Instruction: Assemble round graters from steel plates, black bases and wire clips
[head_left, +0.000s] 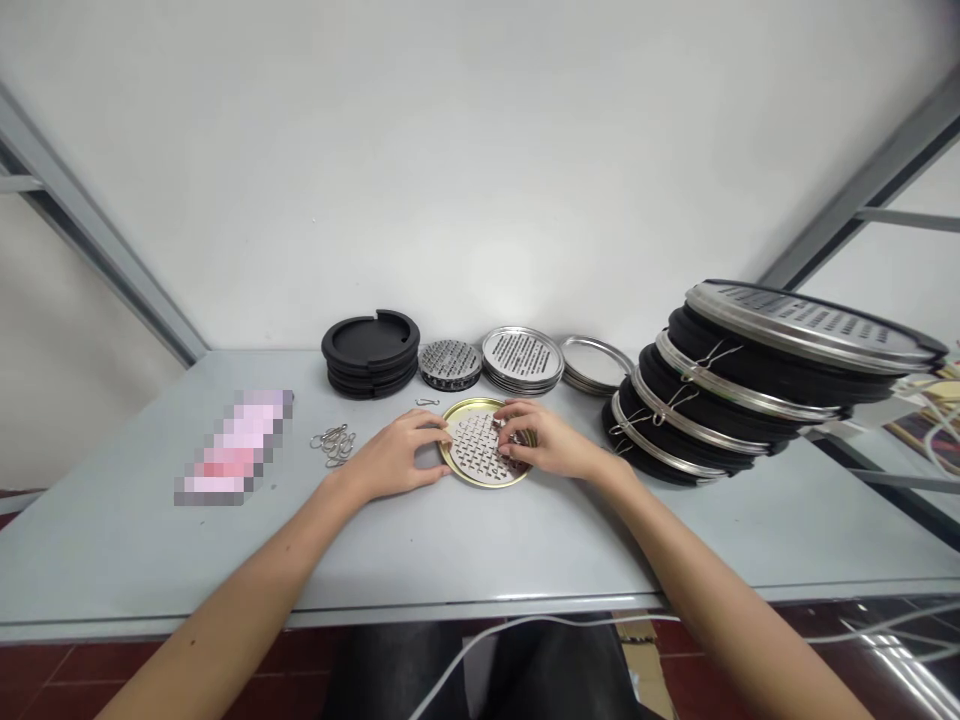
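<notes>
In front of me on the table lies a round gold-rimmed metal dish (pixel 491 483), with a silver grater disc (pixel 476 450) full of raised holes inside it. My left hand (pixel 401 452) has its fingertips and thumb at the dish's left rim. The curled fingers of my right hand (pixel 553 442) are closed at the disc's right side, where shiny metal shows between them; their exact grip is partly hidden. Left of the dish are several small metal clips (pixel 335 443) in a loose heap. One more clip (pixel 427 402) lies just behind my left hand.
Along the wall stand black rings (pixel 371 345), small grater discs (pixel 450 362), slotted metal discs (pixel 523 355) and plain metal rings (pixel 596 362), all stacked. A tall leaning pile of black-and-silver assemblies (pixel 742 390) rises close to my right forearm. A blurred pink item (pixel 236 445) lies left.
</notes>
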